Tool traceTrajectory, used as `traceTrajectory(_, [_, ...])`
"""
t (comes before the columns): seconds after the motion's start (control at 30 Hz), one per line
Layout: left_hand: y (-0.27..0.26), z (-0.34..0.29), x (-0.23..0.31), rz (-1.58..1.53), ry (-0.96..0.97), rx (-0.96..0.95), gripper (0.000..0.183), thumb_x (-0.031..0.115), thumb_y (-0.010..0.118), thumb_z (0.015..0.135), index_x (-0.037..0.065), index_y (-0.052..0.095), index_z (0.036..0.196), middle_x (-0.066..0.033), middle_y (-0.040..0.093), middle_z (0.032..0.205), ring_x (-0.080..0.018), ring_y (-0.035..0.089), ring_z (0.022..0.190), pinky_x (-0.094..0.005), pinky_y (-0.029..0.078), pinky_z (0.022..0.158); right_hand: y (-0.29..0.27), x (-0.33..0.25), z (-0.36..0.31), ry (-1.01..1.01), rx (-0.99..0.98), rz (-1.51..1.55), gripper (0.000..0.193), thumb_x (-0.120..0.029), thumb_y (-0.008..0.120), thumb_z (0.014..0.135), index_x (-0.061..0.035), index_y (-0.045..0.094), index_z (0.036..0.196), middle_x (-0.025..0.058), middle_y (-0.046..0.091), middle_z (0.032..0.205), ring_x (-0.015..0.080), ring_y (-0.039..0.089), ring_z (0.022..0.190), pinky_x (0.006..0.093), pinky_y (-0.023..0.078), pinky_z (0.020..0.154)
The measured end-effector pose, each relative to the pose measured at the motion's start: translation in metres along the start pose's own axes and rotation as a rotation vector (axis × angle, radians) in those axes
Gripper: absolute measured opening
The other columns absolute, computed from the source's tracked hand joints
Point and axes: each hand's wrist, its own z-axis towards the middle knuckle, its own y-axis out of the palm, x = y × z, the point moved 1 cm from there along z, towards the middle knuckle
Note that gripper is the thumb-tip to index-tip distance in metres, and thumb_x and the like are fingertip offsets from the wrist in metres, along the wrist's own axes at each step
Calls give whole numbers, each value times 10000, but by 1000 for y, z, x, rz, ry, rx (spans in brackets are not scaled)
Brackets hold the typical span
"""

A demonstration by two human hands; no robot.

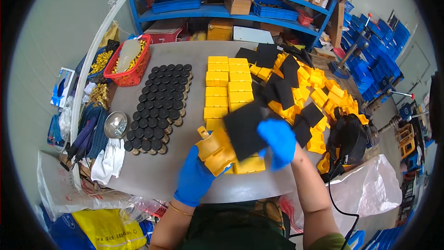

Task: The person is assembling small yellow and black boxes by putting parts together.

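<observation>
The open yellow case point(214, 152) is just below the middle of the frame, tilted, with its hollow inside facing up. Your left hand point(193, 181), in a blue glove, is clamped on its lower left side. Just right of the case, and overlapping its edge, is a square black sheet point(243, 130). Your right hand point(278, 142), also gloved in blue and blurred, has its fingers at the right edge of that sheet and seems to grip it; the exact finger positions you cannot make out.

Behind the case, two columns of closed yellow boxes point(216, 91) run up the centre of the grey table point(194, 111). To their right, in the upper right of the frame, you have a loose heap of yellow case parts point(319, 96), with more black sheets point(290, 70) lying over it. Left of centre stand rows of black-capped pieces point(159, 95). Farther left are a metal bowl point(115, 124), white gloves point(109, 161) below it and, in the upper left, a red basket point(141, 68) holding small yellow parts. Blue shelves point(212, 15) cross the top of the frame.
</observation>
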Motion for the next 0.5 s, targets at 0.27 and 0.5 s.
traceTrajectory(0.27, [8, -9, -13, 549, 311, 101, 396, 51, 535, 894, 10, 455, 1280, -95, 539, 1225, -181, 542, 1089, -309, 426, 947, 31, -37, 6, 479, -546, -399, 428, -446, 476, 894, -52, 616, 806, 172, 612, 680, 306, 630, 655, 398, 503, 630])
traceTrajectory(0.5, [3, -21, -10, 711, 336, 105, 302, 89, 540, 903, 0, 538, 1193, -46, 593, 1094, -106, 543, 986, -259, 440, 868, 45, -15, 5, 472, -178, 238, 283, -258, 617, 849, -56, 582, 1044, 104, 623, 902, 241, 596, 815, 335, 474, 740])
